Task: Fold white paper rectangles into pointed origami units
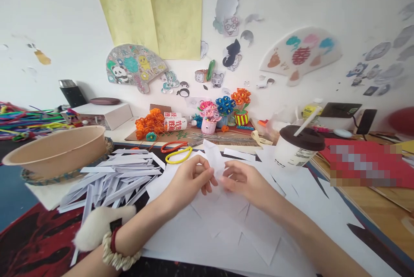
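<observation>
Between my two hands a small piece of white paper [213,153] stands up from the desk. My left hand [195,173] pinches its left side, thumb pressed against the curled fingers. On the other side my right hand [241,178] has its thumb and fingertips at the paper's right edge, bent around it. White paper sheets [200,229] lie under both hands, with several smaller rectangles on top. To the left is a heap of folded white paper strips [113,178]. Behind my left hand rest scissors with yellow handles [179,155].
A beige basin [54,150] stands at the left. At the right is a lidded cup [297,147] with a straw, near a red sheet [365,160]. Handmade flowers in a pink pot [208,125] and orange flowers [150,124] line the back. A white plush thing [97,227] lies by my left forearm.
</observation>
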Available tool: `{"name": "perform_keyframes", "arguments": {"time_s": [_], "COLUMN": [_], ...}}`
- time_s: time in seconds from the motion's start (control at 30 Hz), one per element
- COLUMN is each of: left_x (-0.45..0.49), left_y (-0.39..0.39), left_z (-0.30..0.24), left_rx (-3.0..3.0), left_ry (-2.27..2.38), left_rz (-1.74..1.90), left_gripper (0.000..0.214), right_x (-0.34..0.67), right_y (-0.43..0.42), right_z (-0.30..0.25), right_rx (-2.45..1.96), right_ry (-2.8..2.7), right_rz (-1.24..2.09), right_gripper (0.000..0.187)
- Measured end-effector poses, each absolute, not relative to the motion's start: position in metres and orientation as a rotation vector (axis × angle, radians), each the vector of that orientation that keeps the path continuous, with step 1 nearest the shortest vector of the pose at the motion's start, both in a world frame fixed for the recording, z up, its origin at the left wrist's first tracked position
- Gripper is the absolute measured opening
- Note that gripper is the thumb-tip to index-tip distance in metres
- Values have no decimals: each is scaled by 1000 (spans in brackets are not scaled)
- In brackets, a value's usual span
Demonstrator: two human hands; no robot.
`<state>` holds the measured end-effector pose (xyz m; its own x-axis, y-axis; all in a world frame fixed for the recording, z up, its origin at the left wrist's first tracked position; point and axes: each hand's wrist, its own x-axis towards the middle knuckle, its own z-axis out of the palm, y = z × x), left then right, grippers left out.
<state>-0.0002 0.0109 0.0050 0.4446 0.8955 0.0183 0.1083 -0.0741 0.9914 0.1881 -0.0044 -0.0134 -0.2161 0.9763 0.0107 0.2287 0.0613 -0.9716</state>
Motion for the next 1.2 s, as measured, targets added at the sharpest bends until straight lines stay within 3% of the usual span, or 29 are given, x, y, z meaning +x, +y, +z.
{"name": "perform_keyframes", "arguments": {"time_s": [0.07,0.3,0.8,0.97,1.07,1.2], "left_x": [1,-2,-12,-24,-30,-30], "left_y": [8,6,12,19,25,26], "left_z": [5,9,11,14,16,14], "left_rx": [1506,1534,1463,1695,1928,2087], "left_ry": [865,1102,1107,1108,1191,1249], "left_rz": [785,785,733,494,534,525], "left_gripper": [29,30,32,28,32,20], "right_x": [186,191,199,204,204,204], "right_y": [-6,-10,-6,-6,-6,-6], "right_z": [-11,1,0,1,0,0], "right_rx": [-1145,-1191,-1150,-1223,-1316,-1344], "right_ry": [-1611,-1630,-1452,-1501,-1549,-1588], "right_rz": [1279,1308,1469,1482,1490,1574], "right_gripper": [36,39,37,31,22,11]}}
